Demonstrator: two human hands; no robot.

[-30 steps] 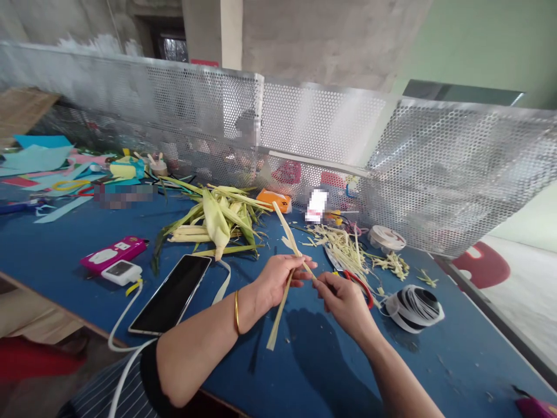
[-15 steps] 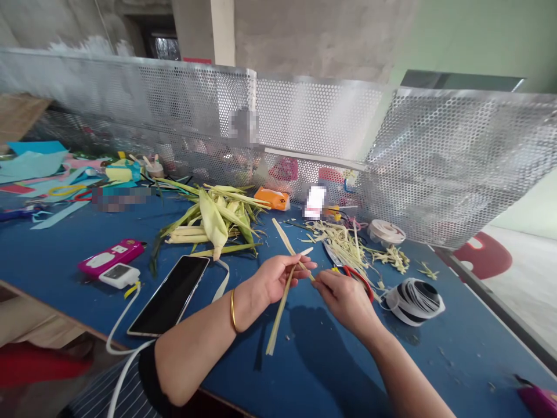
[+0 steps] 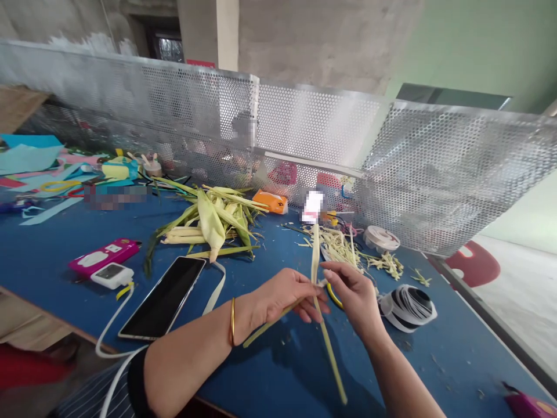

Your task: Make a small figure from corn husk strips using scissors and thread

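Note:
Crossed strips of pale corn husk are pinched between the thumb and fingers of my left hand, which wears a gold bangle. One strip runs upright through the grip, its lower end hanging towards me. Another slants down to the left beneath my wrist. Just right of the crossing is my right hand, thumb and fingers apart, with nothing seen in it. It partly hides the scissors, whose yellow inner handle loop shows beside it. Further back lies a heap of green and pale corn husks.
Shredded husk, a white tape roll and a black-and-white spool lie to the right. A phone, white cable and magenta power strip sit left. An orange packet stands before the perforated metal screen.
My right hand has let go of the husk strip and its fingers have parted. The strips have turned in my left hand: one now stands upright, the other slants left.

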